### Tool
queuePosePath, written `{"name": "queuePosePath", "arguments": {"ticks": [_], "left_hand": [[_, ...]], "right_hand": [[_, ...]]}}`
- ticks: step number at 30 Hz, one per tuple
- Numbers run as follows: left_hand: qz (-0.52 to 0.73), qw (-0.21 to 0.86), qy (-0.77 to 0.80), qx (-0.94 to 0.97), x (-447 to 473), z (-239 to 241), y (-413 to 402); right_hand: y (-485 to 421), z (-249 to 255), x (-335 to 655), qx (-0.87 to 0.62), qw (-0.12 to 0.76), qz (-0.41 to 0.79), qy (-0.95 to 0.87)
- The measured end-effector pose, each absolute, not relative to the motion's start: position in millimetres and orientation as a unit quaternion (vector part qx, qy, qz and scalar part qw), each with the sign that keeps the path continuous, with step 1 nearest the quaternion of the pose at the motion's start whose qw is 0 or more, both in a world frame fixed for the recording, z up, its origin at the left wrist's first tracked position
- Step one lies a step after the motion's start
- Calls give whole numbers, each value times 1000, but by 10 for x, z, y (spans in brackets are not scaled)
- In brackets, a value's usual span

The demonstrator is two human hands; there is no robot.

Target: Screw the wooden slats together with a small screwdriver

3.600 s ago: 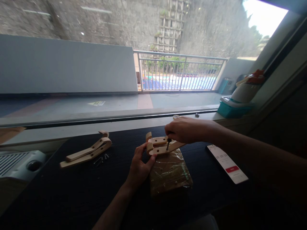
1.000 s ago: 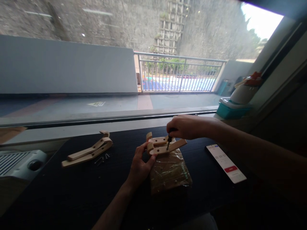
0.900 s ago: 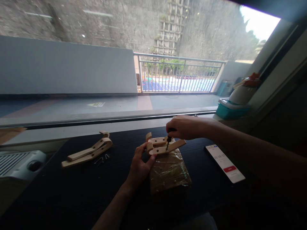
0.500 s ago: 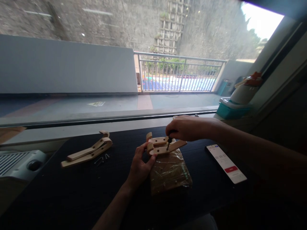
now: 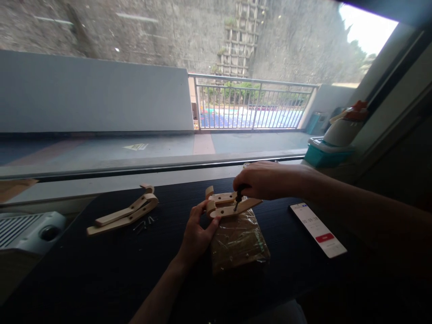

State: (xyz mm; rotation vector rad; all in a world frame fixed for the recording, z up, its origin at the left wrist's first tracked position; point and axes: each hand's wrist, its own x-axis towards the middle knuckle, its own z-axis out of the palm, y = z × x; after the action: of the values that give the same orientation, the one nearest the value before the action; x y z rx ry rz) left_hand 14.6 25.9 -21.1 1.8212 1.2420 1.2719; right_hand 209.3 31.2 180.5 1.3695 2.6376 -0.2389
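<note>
My right hand (image 5: 258, 180) is closed around a dark-handled screwdriver (image 5: 239, 197), held nearly upright. Its tip stands at a hole in the nearer curved wooden piece (image 5: 227, 210). That piece has a curled end at the left and a second dark hole beside the tip. With fingers and thumb my left hand (image 5: 199, 227) grips this curled end. Just behind lies a similar wooden piece (image 5: 222, 198), partly hidden by my right hand. Both rest over a flat brown package (image 5: 238, 245) in clear plastic wrap. Whether a screw sits under the tip is too small to tell.
Two more hooked wooden pieces (image 5: 126, 216) lie at the left of the dark table (image 5: 111, 274), with several screws (image 5: 144, 226) beside them. A phone (image 5: 319, 229) showing a timer lies at the right. Beyond are a window sill (image 5: 118, 185) and a teal box (image 5: 327, 153).
Almost nothing has moved. The screwdriver leans very slightly differently in my right hand, its tip at the same hole. The phone's timer has advanced.
</note>
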Motion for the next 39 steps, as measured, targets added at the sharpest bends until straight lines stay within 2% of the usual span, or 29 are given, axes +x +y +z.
{"name": "queuePosePath", "arguments": {"ticks": [12,21,30,39], "left_hand": [[485,299,467,677,153,-198,255],[479,310,464,678,152,-210,265],[492,304,462,673,153,-208,266],[485,301,464,677,146,-227,270]], "right_hand": [[336,1750,2119,493,76,-86,862],[315,1821,2056,446,97,-76,887],[409,1716,2093,491,81,-83,863],[361,1856,2056,460,91,-92,879]]}}
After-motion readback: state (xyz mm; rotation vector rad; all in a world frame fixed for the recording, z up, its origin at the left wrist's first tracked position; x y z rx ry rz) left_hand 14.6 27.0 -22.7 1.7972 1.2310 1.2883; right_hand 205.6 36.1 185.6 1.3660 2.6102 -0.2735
